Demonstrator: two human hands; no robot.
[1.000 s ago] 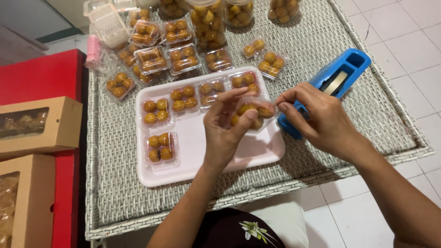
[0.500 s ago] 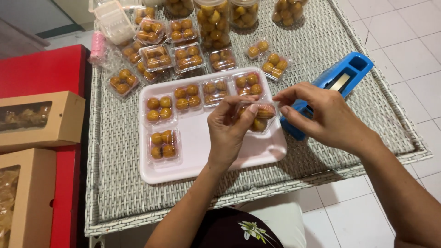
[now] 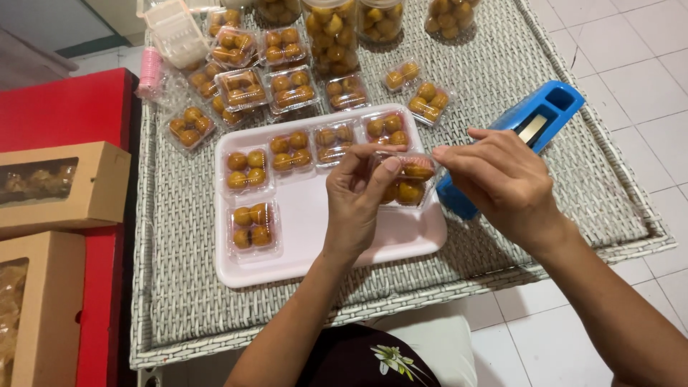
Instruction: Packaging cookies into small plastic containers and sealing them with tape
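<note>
Clear plastic clamshell box of small golden-brown round pastries [image 3: 405, 179], raised just above the pale pink rectangular tray [image 3: 315, 247], sits between both hands. Left hand [image 3: 356, 201] pinches the box's near end, thumb and forefinger closed on its lid; right hand [image 3: 505, 179] pinches the far end with its fingertips, apparently to keep the lid pressed shut. Six similar filled boxes [image 3: 252, 226] lie flat on the tray, apart from the held one. Blue plastic tape dispenser [image 3: 517, 140] rests just behind the right hand, within easy reach. Grey woven wicker table [image 3: 186, 287] bears more boxes and clear jars [image 3: 331, 29] farther away.
</note>
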